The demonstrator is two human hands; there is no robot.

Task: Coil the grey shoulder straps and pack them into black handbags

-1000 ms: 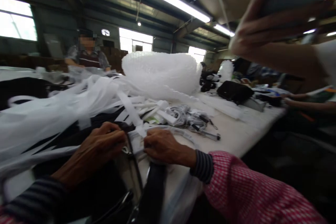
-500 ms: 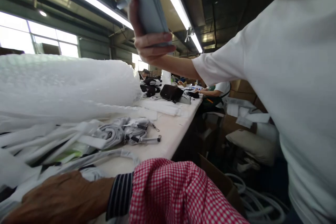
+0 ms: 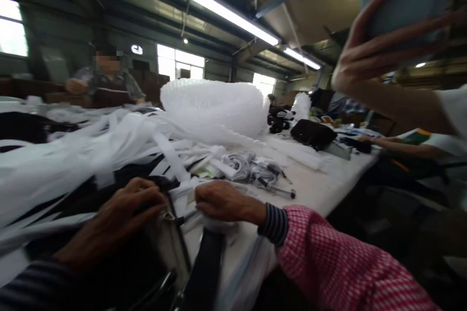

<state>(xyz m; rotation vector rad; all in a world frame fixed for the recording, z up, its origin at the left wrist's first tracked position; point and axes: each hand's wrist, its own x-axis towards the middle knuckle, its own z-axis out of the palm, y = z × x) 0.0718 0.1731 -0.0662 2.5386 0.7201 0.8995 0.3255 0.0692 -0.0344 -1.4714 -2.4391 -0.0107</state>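
My left hand [image 3: 122,218] is closed over the upper edge of a black bag [image 3: 120,272], which has a pale lining and metal fittings at its opening. To the right of the bag, my right hand [image 3: 221,201] makes a fist at the top of a black strap [image 3: 205,269], where white wrapping shows beneath the fingers. The fingertips of that hand are hidden. Just beyond it lie coiled straps in white wrap [image 3: 241,165] with metal clips. Motion blurs the lower part of the view.
White foam strips [image 3: 120,141] heap across the left of the table [image 3: 310,180]. A large bubble-wrap roll [image 3: 215,107] lies behind, with a dark bag [image 3: 313,133] to its right. A co-worker's hand holds a phone [image 3: 404,5] at upper right. Another person [image 3: 109,80] is across the table.
The view has swung left, bringing my left hand and the black bag into sight. My right hand, earlier low and flatter over the wrapped strips, is now closed on the strap.
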